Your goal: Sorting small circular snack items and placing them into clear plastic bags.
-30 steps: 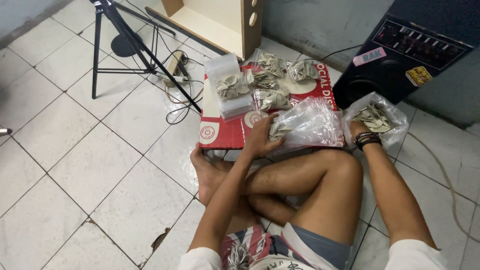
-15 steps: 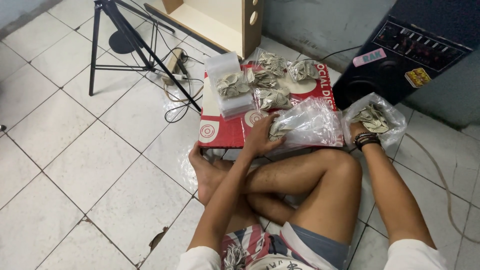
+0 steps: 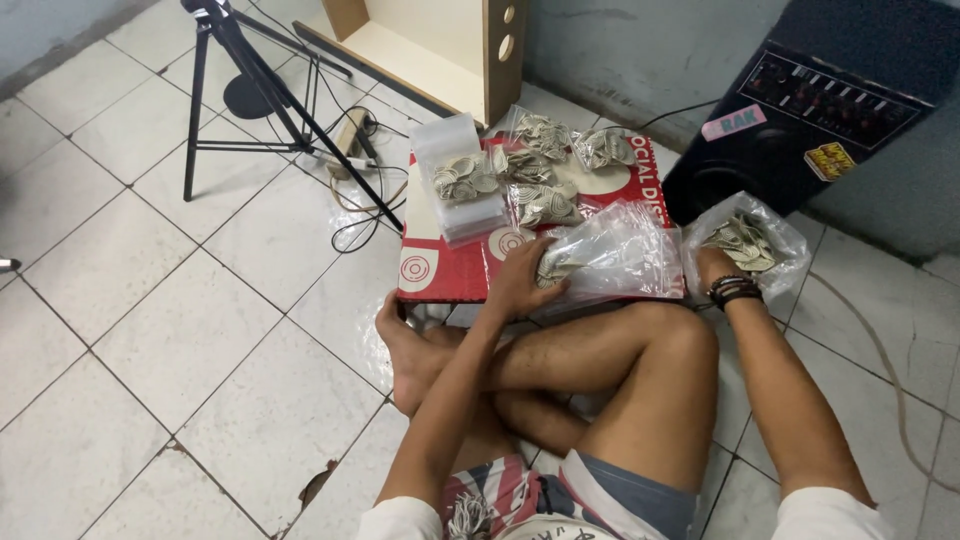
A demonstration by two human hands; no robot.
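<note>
I sit cross-legged on a tiled floor. My left hand [image 3: 527,283] grips the lower left corner of a clear plastic bag [image 3: 612,252] with small pale pieces inside, lying on a flat red cardboard sheet [image 3: 440,272]. My right hand [image 3: 712,267], with dark bands on the wrist, reaches into a second clear bag [image 3: 748,242] full of the same pale pieces, standing on the floor to the right of the cardboard. Several smaller filled bags [image 3: 545,170] and a stack of empty clear bags [image 3: 458,178] lie on the far part of the cardboard.
A black speaker box [image 3: 815,110] stands at the back right. A black metal stand [image 3: 262,105] and tangled cables [image 3: 350,170] occupy the floor at the left. A light wooden cabinet [image 3: 440,45] lies at the back. A thin cable [image 3: 880,350] runs along the right floor.
Both hands stay on their bags; the view has shifted only slightly.
</note>
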